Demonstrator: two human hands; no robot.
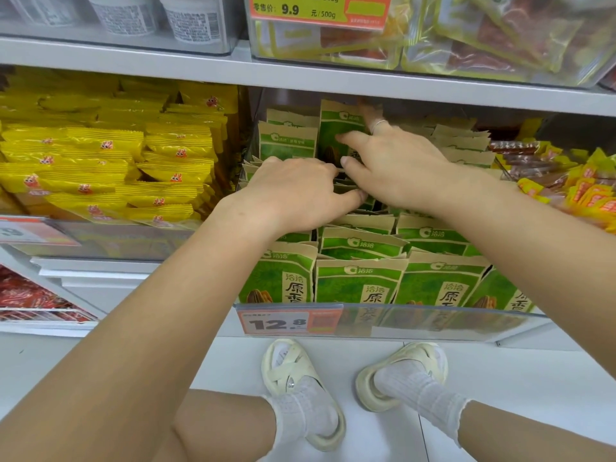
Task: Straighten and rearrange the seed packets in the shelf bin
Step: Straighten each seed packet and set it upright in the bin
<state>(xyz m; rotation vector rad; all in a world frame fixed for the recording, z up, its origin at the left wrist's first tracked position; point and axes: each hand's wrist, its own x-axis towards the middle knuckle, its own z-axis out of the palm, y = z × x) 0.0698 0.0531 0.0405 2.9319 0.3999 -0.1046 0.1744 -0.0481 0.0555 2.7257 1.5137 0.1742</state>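
Green-and-kraft seed packets [360,281] stand in rows inside a clear shelf bin [443,320]. The front rows are upright and fairly even; the rows behind lean. My left hand [296,191] reaches into the middle of the bin, palm down, with its fingers curled over the tops of packets there and the thumb pressed against them. My right hand [400,165] is just beyond it at the back row. Its thumb and forefinger lie on the front of one raised packet [338,126], and a ringed finger goes up behind that packet's right edge.
Yellow snack packets [110,161] fill the bin to the left, orange and red wrapped snacks [566,188] the one to the right. A shelf board [300,78] hangs low over the bin. A price tag [290,323] reading 12.8 is on the bin's front. My feet stand below.
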